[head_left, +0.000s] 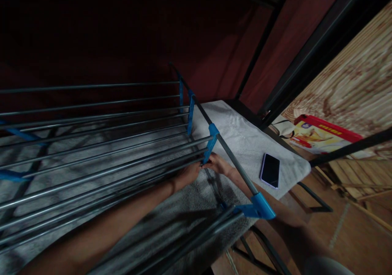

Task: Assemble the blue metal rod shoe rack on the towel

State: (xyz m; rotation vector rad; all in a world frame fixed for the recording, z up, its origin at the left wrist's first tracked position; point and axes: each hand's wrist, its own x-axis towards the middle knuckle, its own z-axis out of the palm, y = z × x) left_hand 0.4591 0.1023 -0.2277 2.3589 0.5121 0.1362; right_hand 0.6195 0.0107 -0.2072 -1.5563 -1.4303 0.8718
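Observation:
A drying rack of grey metal rods with blue plastic fittings lies across a cloth-covered table. My left hand is closed at the end of a lower rod, beneath the rack. My right hand reaches in from the other side of the end bar and is closed around the lower part of a hanging blue plastic bracket. The fingertips of both hands meet there, and partly hide the joint between rod and bracket. A blue corner fitting sits at the near end of the bar.
A grey towel covers the table. On it, right of the rack, lies a phone. Dark metal posts rise at the right. Beyond are a red and yellow box and wooden slats on the floor. A dark red wall stands behind.

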